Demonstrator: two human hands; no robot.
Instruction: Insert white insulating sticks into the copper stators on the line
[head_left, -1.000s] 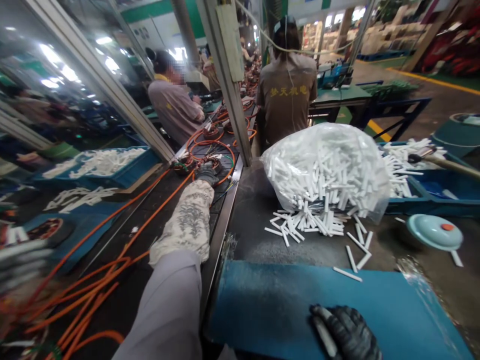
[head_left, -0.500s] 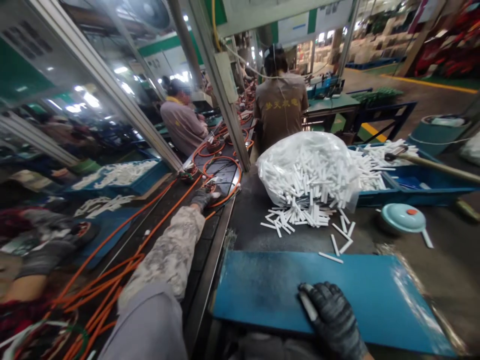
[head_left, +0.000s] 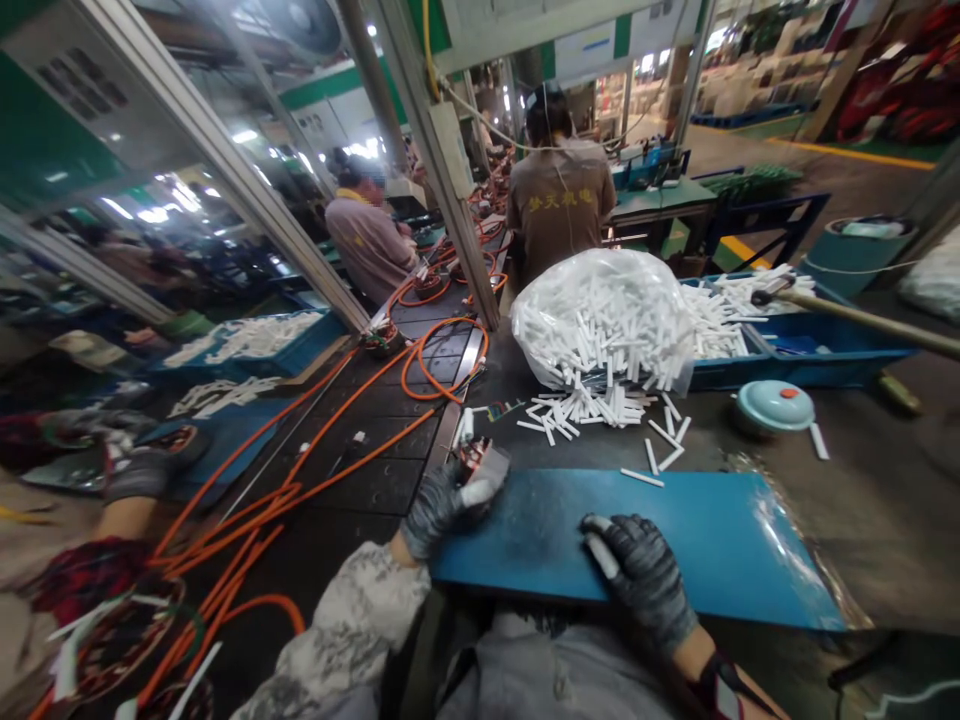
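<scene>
The stator (head_left: 487, 462) was gripped by the left hand (head_left: 436, 508) at the left of the mat (head_left: 551, 520); the right hand (head_left: 645, 570) was curled, its contents indiscernible. Placing seemed in hand, steady lowering called for.

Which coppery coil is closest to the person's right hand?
The stator in the person's left hand, by the nearer blue mat; the other stators are farther left or back.

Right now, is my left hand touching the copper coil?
Touching. The head view shows your left hand closed around the near side of the copper coil, gloved thumb laid against its grey side.
</scene>
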